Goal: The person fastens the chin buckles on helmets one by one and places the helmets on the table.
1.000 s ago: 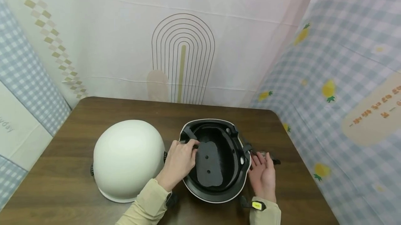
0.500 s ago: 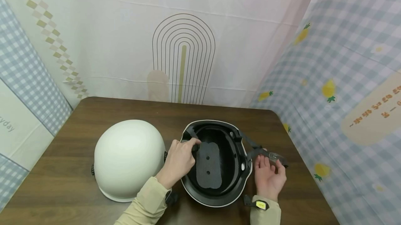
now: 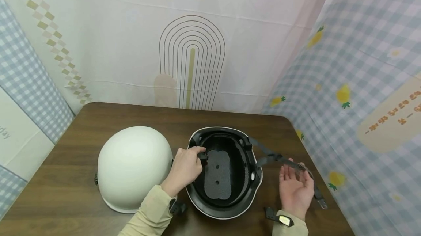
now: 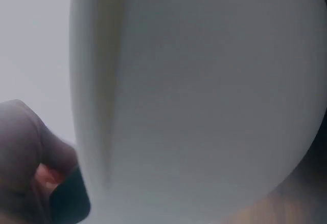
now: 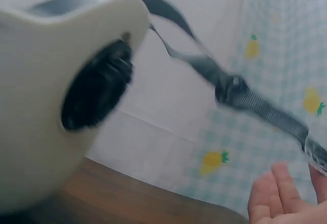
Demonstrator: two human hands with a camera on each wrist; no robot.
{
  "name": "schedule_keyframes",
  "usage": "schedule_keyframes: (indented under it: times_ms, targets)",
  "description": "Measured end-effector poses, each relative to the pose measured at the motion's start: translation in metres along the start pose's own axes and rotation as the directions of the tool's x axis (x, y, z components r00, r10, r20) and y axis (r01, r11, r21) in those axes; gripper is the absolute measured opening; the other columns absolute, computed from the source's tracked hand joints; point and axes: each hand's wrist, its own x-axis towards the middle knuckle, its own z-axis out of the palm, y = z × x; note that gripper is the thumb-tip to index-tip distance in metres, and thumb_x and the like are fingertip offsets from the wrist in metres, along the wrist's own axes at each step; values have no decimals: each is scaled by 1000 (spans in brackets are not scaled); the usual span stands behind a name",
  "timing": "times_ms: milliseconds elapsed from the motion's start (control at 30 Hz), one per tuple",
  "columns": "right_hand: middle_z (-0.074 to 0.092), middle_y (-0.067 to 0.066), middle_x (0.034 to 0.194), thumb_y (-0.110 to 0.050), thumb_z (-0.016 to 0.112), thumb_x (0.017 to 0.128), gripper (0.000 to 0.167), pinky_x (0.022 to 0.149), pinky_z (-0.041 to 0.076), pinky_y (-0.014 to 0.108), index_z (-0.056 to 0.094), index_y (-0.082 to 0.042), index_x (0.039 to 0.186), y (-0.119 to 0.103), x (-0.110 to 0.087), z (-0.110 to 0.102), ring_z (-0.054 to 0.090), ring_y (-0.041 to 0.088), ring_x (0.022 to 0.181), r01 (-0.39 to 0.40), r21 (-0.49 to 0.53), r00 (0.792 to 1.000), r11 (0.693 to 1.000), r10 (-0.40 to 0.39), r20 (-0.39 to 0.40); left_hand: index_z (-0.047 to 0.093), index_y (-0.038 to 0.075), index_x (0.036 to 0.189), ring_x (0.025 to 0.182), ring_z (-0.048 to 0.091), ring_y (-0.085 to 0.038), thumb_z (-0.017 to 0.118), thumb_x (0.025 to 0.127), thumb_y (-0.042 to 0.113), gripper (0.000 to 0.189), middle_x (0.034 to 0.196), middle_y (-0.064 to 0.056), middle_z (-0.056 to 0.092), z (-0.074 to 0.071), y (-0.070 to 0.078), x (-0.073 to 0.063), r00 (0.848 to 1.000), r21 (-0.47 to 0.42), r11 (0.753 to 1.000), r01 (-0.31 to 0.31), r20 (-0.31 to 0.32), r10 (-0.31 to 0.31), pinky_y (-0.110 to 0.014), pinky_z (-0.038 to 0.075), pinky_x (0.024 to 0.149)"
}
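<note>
An upturned white helmet (image 3: 227, 212) with a black lining and a grey pad (image 3: 217, 174) lies on the table right of centre. My left hand (image 3: 197, 154) grips the black strap piece (image 3: 203, 155) at its left rim. A grey chin strap (image 3: 279, 158) runs from the right rim across the fingertips of my right hand (image 3: 297, 172), which lies palm up with straight fingers. The strap's end (image 3: 320, 201) trails past it. In the right wrist view the strap (image 5: 245, 98) hangs above my fingers (image 5: 276, 198) beside the helmet's shell (image 5: 41, 106). The left wrist view is filled by white shell (image 4: 204, 91).
A second white helmet (image 3: 135, 166) sits dome up on the left of the brown wooden table (image 3: 82, 137), close to my left forearm. Printed cloth backdrops close in the back and both sides. The strap's end lies near the table's right edge.
My right hand has moved right and towards me, drawing the chin strap out across the table. The left hand kept its grip at the rim; the upturned helmet shifted slightly.
</note>
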Motion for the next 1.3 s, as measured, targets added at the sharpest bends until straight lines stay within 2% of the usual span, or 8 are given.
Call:
schedule_keyframes:
  times_ms: [233, 300, 467, 533, 667, 967, 1100, 1300]
  targets:
    - [49, 9, 135, -25, 52, 101, 27, 106, 30, 36, 45, -15, 125, -12, -4, 7, 48, 28, 124, 105, 8, 992, 994, -104, -76, 71, 6, 114, 80, 63, -26, 73, 87, 31, 37, 86, -3, 73, -1, -2, 1, 994, -79, 991, 108, -8, -109, -46, 41, 89]
    - [52, 8, 133, -32, 48, 103, 29, 107, 27, 34, 42, -17, 126, -15, -5, 8, 50, 27, 122, 127, -11, 989, 992, -128, -80, 72, 7, 112, 70, 61, -24, 75, 85, 35, 39, 69, 4, 69, -1, -1, 1, 991, -109, 986, 127, -17, -130, -47, 42, 90]
    - [61, 8, 122, -51, 40, 101, 41, 108, 28, 29, 32, -29, 135, -27, -11, 15, 57, 24, 115, 146, 113, 976, 983, -124, -180, 74, 9, 109, 39, 39, -11, 76, 85, 31, 33, 46, 11, 51, 1, 0, 2, 983, -203, 965, 167, -36, -177, -30, 44, 53]
    - [63, 8, 117, -57, 37, 99, 45, 103, 36, 31, 28, -35, 137, -34, -13, 18, 62, 25, 106, 177, 210, 962, 962, -124, -243, 74, 8, 109, 36, 36, -9, 76, 85, 25, 30, 55, 6, 60, 1, 0, 1, 983, -239, 957, 163, -48, -180, -26, 33, 40]
    - [62, 10, 107, -56, 34, 100, 42, 91, 46, 38, 39, -26, 130, -44, -16, 21, 64, 29, 87, 246, 292, 949, 924, -169, -267, 69, 9, 117, 39, 40, -8, 74, 87, 14, 31, 81, 0, 71, -1, -1, 3, 986, -331, 933, 139, -42, -162, -25, 34, 43]
    - [59, 16, 97, -12, 53, 100, 13, 93, 44, 41, 47, -6, 110, -32, -24, 27, 59, 33, 81, 304, 65, 951, 951, -297, -89, 63, 28, 129, 34, 27, -11, 55, 99, 13, 34, 66, -10, 57, -9, -4, 2, 985, -437, 884, 163, 121, -121, -25, 32, 40]
    - [56, 16, 97, -6, 55, 98, 12, 90, 47, 44, 50, 0, 107, -23, -30, 34, 57, 32, 79, 327, -90, 943, 941, -331, -33, 58, 27, 135, 43, 37, -14, 46, 102, 8, 40, 83, -7, 57, -13, -4, 2, 986, -460, 877, 137, 146, -78, -26, 36, 45]
    - [54, 16, 88, 2, 61, 94, 40, 69, 54, 40, 47, 2, 131, -6, -39, 47, 57, 28, 68, 403, -435, 915, 805, -372, 158, 62, 16, 127, 73, 58, -19, 41, 103, 4, 34, 100, -5, 61, -18, -3, 3, 985, -512, 846, 146, 157, -75, -31, 42, 57]
